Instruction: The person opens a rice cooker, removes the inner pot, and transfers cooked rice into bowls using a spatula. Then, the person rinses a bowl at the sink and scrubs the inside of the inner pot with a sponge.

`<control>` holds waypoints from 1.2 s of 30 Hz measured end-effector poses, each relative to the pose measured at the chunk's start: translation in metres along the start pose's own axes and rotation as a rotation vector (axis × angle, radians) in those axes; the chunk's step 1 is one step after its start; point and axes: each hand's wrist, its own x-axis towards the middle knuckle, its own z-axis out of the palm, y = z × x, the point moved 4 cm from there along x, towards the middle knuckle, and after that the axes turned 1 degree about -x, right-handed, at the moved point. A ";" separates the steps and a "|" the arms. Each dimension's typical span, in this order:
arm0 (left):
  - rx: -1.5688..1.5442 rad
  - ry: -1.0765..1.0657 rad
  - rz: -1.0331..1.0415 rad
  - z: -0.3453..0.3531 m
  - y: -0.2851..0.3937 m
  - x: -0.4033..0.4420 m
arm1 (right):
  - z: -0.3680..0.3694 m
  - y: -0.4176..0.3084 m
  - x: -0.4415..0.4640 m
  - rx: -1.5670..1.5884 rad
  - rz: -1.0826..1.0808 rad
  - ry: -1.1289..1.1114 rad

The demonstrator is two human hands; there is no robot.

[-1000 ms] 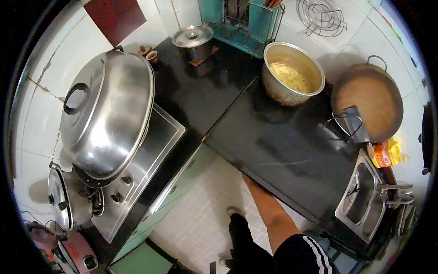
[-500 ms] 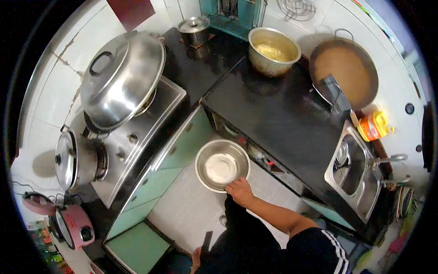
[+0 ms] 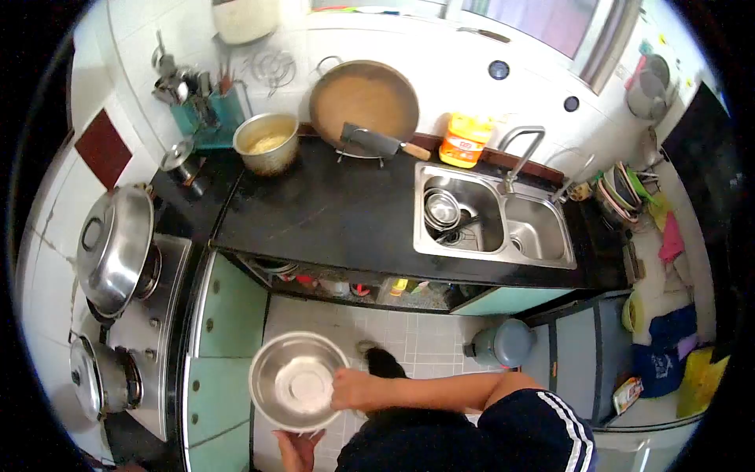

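A steel bowl (image 3: 303, 383) hangs over the tiled floor in front of my body, and its inside looks bare. The fingers of my right hand (image 3: 351, 390) are closed on its right rim. Below the bowl's lower edge, my left hand (image 3: 297, 450) reaches up with its thumb and fingers spread. Whether it touches the bowl's underside I cannot tell.
On the black counter (image 3: 338, 212) are a pot with pale food (image 3: 267, 149), a round board (image 3: 366, 102), a cleaver (image 3: 373, 141) and a yellow jug (image 3: 465, 141). The sink (image 3: 543, 228) holds bowls. The stove (image 3: 161, 315) carries large lidded pots. A bin (image 3: 507, 344) stands on the floor.
The view has swung right, towards the sink. The bowl, out of sight a second ago, came up in my right hand. My left hand has come into view under it.
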 end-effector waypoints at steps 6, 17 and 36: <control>-0.006 -0.040 0.004 0.076 -0.004 0.022 | -0.060 0.010 -0.044 0.052 0.043 0.055; 0.177 -0.228 0.019 0.374 -0.034 0.180 | -0.364 0.343 -0.432 -0.642 1.168 0.977; 0.230 -0.413 -0.191 0.570 -0.078 0.292 | -0.368 0.376 -0.497 -0.112 1.149 0.772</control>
